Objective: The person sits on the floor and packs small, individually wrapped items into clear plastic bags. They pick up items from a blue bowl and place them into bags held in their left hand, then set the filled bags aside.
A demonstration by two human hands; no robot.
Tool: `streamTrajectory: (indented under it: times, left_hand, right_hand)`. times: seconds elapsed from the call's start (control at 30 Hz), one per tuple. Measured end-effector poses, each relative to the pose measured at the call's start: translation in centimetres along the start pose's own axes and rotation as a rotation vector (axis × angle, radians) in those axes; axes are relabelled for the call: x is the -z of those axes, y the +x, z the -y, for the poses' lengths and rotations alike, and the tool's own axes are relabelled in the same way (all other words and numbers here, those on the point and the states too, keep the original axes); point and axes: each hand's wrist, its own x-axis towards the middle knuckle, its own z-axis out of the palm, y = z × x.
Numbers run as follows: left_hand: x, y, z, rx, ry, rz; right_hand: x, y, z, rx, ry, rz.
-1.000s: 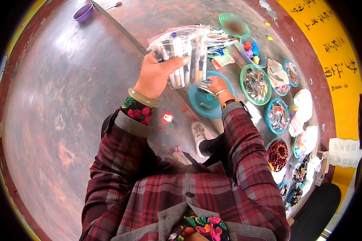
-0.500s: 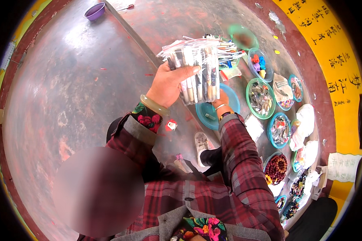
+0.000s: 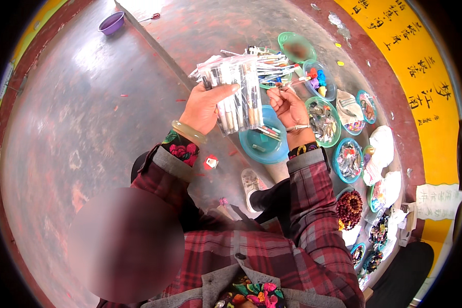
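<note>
My left hand [image 3: 205,105] grips clear zip bags of pens [image 3: 237,97], the thumb pressed across their front. To its right, my right hand [image 3: 288,107] is raised over the edge of a blue plastic bowl [image 3: 249,150], its fingers curled together. What sits in those fingers, if anything, is hard to make out. Several slim pens [image 3: 271,132] and a small pale piece lie in the blue bowl. Just beyond the bags, a green bowl is heaped with loose pens [image 3: 272,64], partly hidden by the bags.
Along the right stand bowls of small goods: a bowl with colourful lumps [image 3: 315,82], a green bowl of packets [image 3: 323,123], a blue bowl of packets [image 3: 347,161], and dark red beads [image 3: 350,209]. A purple basin [image 3: 111,23] and red-handled scissors [image 3: 155,17] lie far left.
My right hand has come up out of the blue bowl to its right edge, fingers curled. Pens in that bowl now show. My left hand still holds the bags, slightly farther left in view.
</note>
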Motion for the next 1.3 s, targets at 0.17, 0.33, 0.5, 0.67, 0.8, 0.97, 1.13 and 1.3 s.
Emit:
streamTrajectory:
  times: [0.17,0.33,0.5,0.67,0.8,0.97,1.13,1.3]
  left_hand:
    - [0.4,0.1,0.7,0.073,0.048,-0.020]
    - [0.1,-0.1,1.4,0.202,0.104,0.064]
    - [-1.1,-0.9,2.2,0.295,0.177,0.161]
    - [-1.0,-1.1,3.2,0.380,0.274,0.205]
    - [-0.5,-1.0,3.9,0.411,0.314,0.231]
    - [-0.8,-1.1,3.8,0.412,0.324,0.264]
    - [-0.8,-1.1,3.5,0.420,0.395,0.284]
    - [-1.5,-1.4,2.7,0.413,0.452,0.282]
  right_hand:
    - [-0.4,-2.6,1.8,0.104,-0.256,0.160]
    - [-0.9,-4.2,4.6,0.346,-0.420,-0.063]
    - [-1.9,-5.6,6.3,0.472,-0.457,0.005]
    - [-2.9,-6.7,6.7,0.506,-0.459,-0.016]
    - [-2.9,-6.9,6.6,0.528,-0.412,-0.079]
    - [-1.8,-5.5,6.1,0.553,-0.291,-0.070]
    - [-0.7,-4.6,6.0,0.520,-0.325,-0.040]
    - [-2.0,-5.4,5.7,0.591,-0.385,-0.041]
